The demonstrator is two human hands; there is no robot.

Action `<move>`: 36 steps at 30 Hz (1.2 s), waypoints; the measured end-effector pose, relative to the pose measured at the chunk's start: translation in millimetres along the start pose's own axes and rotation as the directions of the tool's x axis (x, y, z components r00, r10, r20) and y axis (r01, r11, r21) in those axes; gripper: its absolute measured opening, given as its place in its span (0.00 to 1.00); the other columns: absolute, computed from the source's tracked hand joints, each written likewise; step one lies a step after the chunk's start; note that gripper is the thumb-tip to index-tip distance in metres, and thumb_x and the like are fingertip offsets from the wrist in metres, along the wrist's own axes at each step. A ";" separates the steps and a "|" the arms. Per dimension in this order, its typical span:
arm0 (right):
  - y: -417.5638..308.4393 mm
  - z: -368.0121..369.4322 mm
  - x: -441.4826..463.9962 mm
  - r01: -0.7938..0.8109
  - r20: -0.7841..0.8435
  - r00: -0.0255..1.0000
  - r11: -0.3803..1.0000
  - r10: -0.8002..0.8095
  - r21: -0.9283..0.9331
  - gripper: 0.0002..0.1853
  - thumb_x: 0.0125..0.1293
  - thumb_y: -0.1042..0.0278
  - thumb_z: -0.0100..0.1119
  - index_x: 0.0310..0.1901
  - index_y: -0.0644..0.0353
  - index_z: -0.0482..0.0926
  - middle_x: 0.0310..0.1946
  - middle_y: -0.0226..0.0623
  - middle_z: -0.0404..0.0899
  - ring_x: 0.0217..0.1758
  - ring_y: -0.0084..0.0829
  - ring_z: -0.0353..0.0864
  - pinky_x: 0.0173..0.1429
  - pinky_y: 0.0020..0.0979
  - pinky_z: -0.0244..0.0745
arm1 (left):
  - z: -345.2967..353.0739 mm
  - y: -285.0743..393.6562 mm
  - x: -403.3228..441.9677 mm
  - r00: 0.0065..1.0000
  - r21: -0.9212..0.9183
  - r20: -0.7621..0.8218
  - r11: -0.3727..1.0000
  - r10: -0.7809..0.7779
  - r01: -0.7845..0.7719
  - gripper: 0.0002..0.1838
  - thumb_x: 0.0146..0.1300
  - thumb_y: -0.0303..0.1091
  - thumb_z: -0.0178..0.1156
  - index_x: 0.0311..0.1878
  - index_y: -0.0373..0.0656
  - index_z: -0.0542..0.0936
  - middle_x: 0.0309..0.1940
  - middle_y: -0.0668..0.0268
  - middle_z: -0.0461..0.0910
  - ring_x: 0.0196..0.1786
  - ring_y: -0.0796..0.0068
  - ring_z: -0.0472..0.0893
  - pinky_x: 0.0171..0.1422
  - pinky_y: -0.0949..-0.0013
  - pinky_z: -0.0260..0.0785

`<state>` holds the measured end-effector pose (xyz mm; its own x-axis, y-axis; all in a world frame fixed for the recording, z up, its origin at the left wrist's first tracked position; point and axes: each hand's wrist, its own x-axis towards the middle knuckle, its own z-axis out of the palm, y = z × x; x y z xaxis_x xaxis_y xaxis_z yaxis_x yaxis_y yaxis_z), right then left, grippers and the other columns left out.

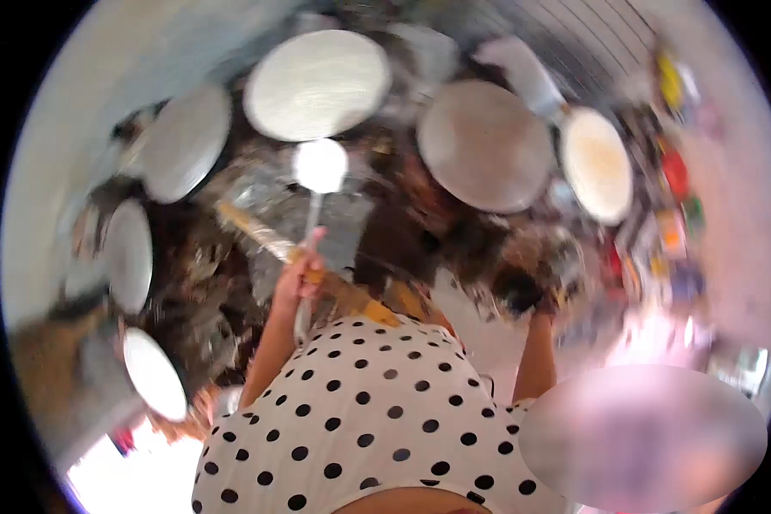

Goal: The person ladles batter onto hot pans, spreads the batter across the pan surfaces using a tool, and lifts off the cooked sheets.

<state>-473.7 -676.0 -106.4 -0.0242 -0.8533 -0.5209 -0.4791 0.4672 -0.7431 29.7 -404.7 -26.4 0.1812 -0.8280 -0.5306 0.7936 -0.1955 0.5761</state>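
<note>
My left hand (pixel 300 278) is closed around the thin handle of a ladle (pixel 320 166), whose round, bright white head points away from me. A long yellowish wooden stick (pixel 257 230) with a shiny band crosses at the same hand; whether the fingers also grip it, I cannot tell. The ladle's head overlaps the near edge of a large round pan (pixel 317 86) with a pale white surface. On the right, my right hand (pixel 545 301) is dark and smeared beside a dark round thing (pixel 516 287); its fingers do not show clearly.
A large brown-grey round pan (pixel 487 146) and a smaller pale one (pixel 597 165) stand to the right. Grey discs (pixel 187 144) and a white disc (pixel 154 373) line the left side. Colourful packets (pixel 670 231) lie at far right. A blurred oval covers the lower right.
</note>
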 end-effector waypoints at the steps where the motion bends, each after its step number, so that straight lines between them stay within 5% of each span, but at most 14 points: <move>1: -13.1 16.0 4.8 0.049 0.094 0.995 0.998 -0.044 -0.046 0.24 0.71 0.52 0.44 0.62 0.56 0.68 0.59 0.40 0.71 0.61 0.33 0.73 0.61 0.37 0.70 | 37.5 0.8 -22.0 0.978 0.126 -0.171 0.987 0.121 -0.100 0.27 0.70 0.41 0.50 0.70 0.46 0.63 0.26 0.75 0.71 0.14 0.88 0.58 0.16 0.83 0.51; 4: -65.1 92.6 13.2 0.299 0.475 0.862 0.934 -0.177 -0.194 0.22 0.71 0.53 0.46 0.60 0.57 0.72 0.56 0.40 0.75 0.58 0.33 0.75 0.58 0.36 0.72 | 51.7 -30.8 -37.7 0.937 0.026 -0.267 0.974 0.226 -0.227 0.26 0.68 0.34 0.49 0.69 0.44 0.64 0.27 0.73 0.72 0.16 0.88 0.60 0.17 0.82 0.50; 7: -116.6 211.9 -21.7 0.790 0.877 0.105 0.575 -0.469 0.213 0.21 0.70 0.54 0.47 0.57 0.57 0.75 0.53 0.39 0.78 0.55 0.33 0.78 0.56 0.35 0.75 | 44.2 -75.1 -34.0 0.857 -0.078 -0.447 0.944 0.255 -0.321 0.24 0.69 0.32 0.48 0.68 0.43 0.65 0.28 0.72 0.75 0.15 0.87 0.60 0.17 0.82 0.52; 8: -127.7 252.3 -49.8 0.781 0.926 -0.071 0.557 -0.370 0.283 0.21 0.70 0.54 0.48 0.56 0.57 0.77 0.52 0.39 0.79 0.54 0.33 0.79 0.55 0.35 0.76 | 37.1 -92.9 -35.8 0.816 -0.084 -0.528 0.942 0.234 -0.325 0.23 0.70 0.31 0.48 0.67 0.43 0.66 0.29 0.72 0.77 0.15 0.87 0.60 0.18 0.82 0.54; 10: -155.2 313.8 -114.0 0.801 0.939 -0.104 0.587 0.328 -0.116 0.26 0.64 0.46 0.55 0.54 0.61 0.77 0.51 0.40 0.80 0.52 0.39 0.80 0.53 0.38 0.73 | 41.4 -118.8 -26.8 0.701 -0.064 -0.659 0.909 0.272 -0.412 0.21 0.70 0.38 0.53 0.64 0.43 0.71 0.37 0.69 0.83 0.16 0.90 0.62 0.20 0.82 0.58; 12: -138.5 316.3 -171.4 0.866 0.950 -0.218 0.492 0.223 0.083 0.22 0.62 0.50 0.56 0.44 0.64 0.80 0.34 0.49 0.82 0.39 0.44 0.82 0.47 0.39 0.74 | 44.1 -151.8 -65.7 0.631 -0.061 -0.746 0.921 0.213 -0.384 0.22 0.70 0.42 0.55 0.63 0.43 0.71 0.41 0.68 0.84 0.17 0.91 0.63 0.20 0.83 0.59; 18: -76.6 334.0 -180.1 0.791 0.935 -0.353 0.545 0.035 0.279 0.12 0.65 0.59 0.58 0.40 0.61 0.79 0.30 0.41 0.78 0.33 0.32 0.81 0.36 0.32 0.76 | 74.2 -277.6 -253.0 0.367 -0.145 -0.886 0.582 0.284 -0.800 0.25 0.72 0.43 0.48 0.68 0.43 0.65 0.25 0.71 0.79 0.12 0.90 0.59 0.15 0.83 0.50; 20: -78.3 351.2 -217.6 0.700 0.909 0.077 0.627 0.410 -0.342 0.12 0.68 0.59 0.54 0.37 0.60 0.78 0.23 0.36 0.76 0.23 0.26 0.79 0.25 0.28 0.74 | 52.7 -328.1 -269.9 0.213 -0.134 -0.963 0.393 0.165 -0.910 0.21 0.73 0.41 0.48 0.65 0.43 0.68 0.17 0.76 0.68 0.12 0.90 0.58 0.15 0.83 0.51; 21: -76.0 356.6 -250.8 0.712 0.904 0.109 0.603 0.412 -0.360 0.12 0.71 0.59 0.51 0.37 0.60 0.77 0.18 0.32 0.75 0.16 0.24 0.75 0.18 0.28 0.69 | 39.5 -341.1 -281.3 0.212 -0.173 -0.966 0.242 0.147 -0.955 0.20 0.73 0.40 0.47 0.64 0.44 0.69 0.17 0.77 0.66 0.12 0.90 0.58 0.16 0.83 0.52; 24: -20.3 406.5 -287.7 0.866 0.899 -0.199 0.499 0.390 -0.025 0.12 0.70 0.60 0.51 0.43 0.60 0.77 0.21 0.33 0.76 0.18 0.25 0.77 0.18 0.29 0.70 | 2.2 -391.0 -316.2 0.234 -0.253 -0.967 -0.269 0.100 -0.929 0.19 0.75 0.42 0.43 0.64 0.50 0.69 0.14 0.78 0.62 0.11 0.87 0.59 0.14 0.80 0.54; 26: -2.9 433.5 -337.3 0.914 0.865 -0.186 0.405 0.465 -0.022 0.15 0.69 0.62 0.50 0.54 0.57 0.75 0.24 0.33 0.78 0.19 0.25 0.77 0.17 0.31 0.70 | -2.9 -408.5 -338.4 -0.013 0.030 -0.999 0.381 0.046 -0.924 0.20 0.75 0.43 0.43 0.66 0.49 0.68 0.15 0.77 0.63 0.11 0.86 0.61 0.14 0.79 0.55; 29: 16.8 454.4 -445.9 0.985 0.834 -0.086 0.175 0.545 -0.013 0.19 0.68 0.67 0.48 0.61 0.47 0.71 0.26 0.34 0.74 0.18 0.26 0.73 0.20 0.30 0.70 | -63.7 -433.0 -371.8 -0.042 0.025 -0.999 0.633 -0.013 -0.774 0.22 0.75 0.42 0.44 0.66 0.44 0.67 0.17 0.76 0.65 0.11 0.86 0.62 0.15 0.80 0.56; 33: 71.3 501.9 -509.7 0.918 0.646 0.139 0.148 0.750 -0.369 0.27 0.66 0.72 0.45 0.67 0.40 0.63 0.27 0.34 0.73 0.19 0.27 0.71 0.19 0.31 0.68 | -216.2 -470.9 -391.7 0.045 -0.129 -0.980 0.442 -0.195 -0.888 0.12 0.72 0.40 0.49 0.40 0.42 0.75 0.18 0.71 0.71 0.14 0.80 0.68 0.18 0.74 0.59; 36: 126.4 546.9 -506.5 0.876 0.581 0.169 0.149 0.796 -0.458 0.26 0.66 0.72 0.43 0.66 0.41 0.63 0.27 0.35 0.73 0.18 0.29 0.70 0.18 0.32 0.66 | -310.1 -499.9 -411.2 -0.145 -0.062 -0.973 0.812 -0.178 -0.581 0.14 0.66 0.37 0.49 0.29 0.38 0.75 0.17 0.63 0.74 0.16 0.70 0.73 0.25 0.64 0.67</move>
<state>-42.2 -58.2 -166.3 0.1244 0.3628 -0.9235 -0.4949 -0.7840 -0.3747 -261.4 196.5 -289.0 0.3977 0.6661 -0.6310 0.5749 0.3551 0.7372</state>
